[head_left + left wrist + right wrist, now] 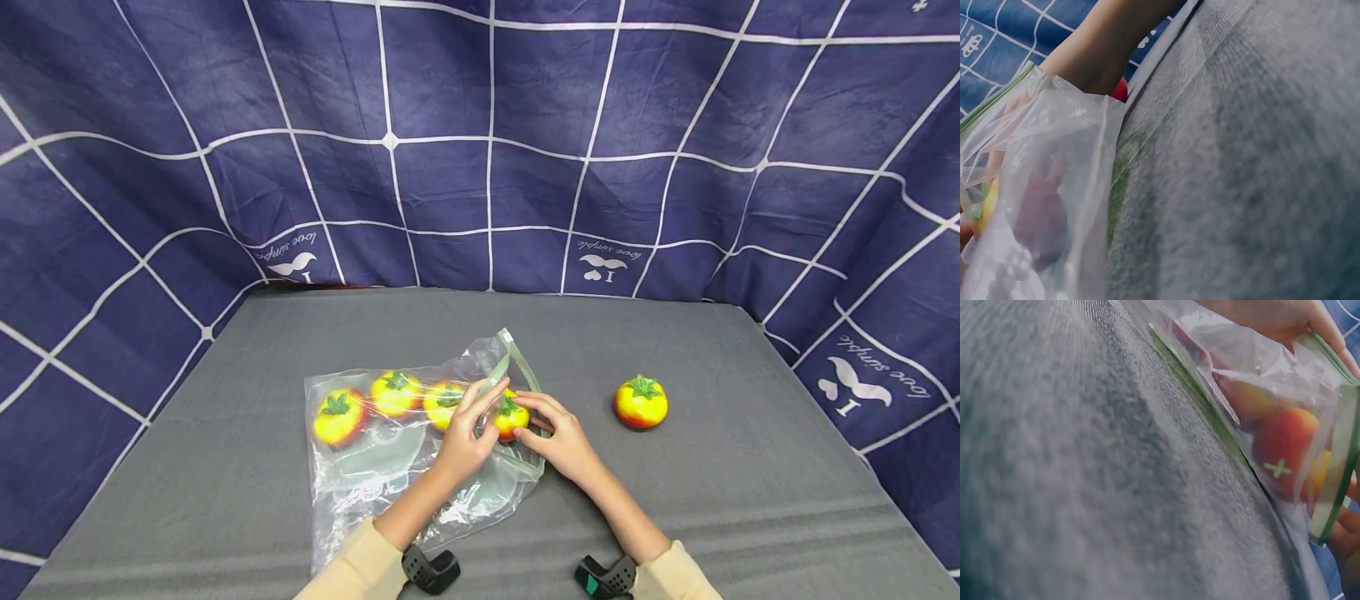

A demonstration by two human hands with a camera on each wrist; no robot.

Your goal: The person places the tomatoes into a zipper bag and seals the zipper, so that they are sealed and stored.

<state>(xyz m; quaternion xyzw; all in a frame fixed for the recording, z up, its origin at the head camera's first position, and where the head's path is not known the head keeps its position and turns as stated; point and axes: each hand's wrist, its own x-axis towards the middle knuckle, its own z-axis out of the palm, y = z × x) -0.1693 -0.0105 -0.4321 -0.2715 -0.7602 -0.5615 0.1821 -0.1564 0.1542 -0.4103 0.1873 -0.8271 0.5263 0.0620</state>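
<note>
A clear zip bag (375, 483) with a green zip strip lies on the table, its mouth facing right. Inside it rest several yellow-and-red tomatoes (340, 418) with green leafy tops, in a row. My left hand (467, 437) holds the bag at its parted mouth, fingers by the green strip. My right hand (562, 440) grips another tomato (510, 418) between thumb and fingers in the bag's mouth. In the right wrist view, tomatoes (1285, 450) show through the plastic. The left wrist view shows the bag (1066, 187) partly covering the right hand.
One more tomato (641, 402) sits on the grey table (750, 467) to the right of the bag. A blue cloth (540, 167) with white grid lines hangs behind and at both sides of the table. Dark bands (431, 571) are on both wrists.
</note>
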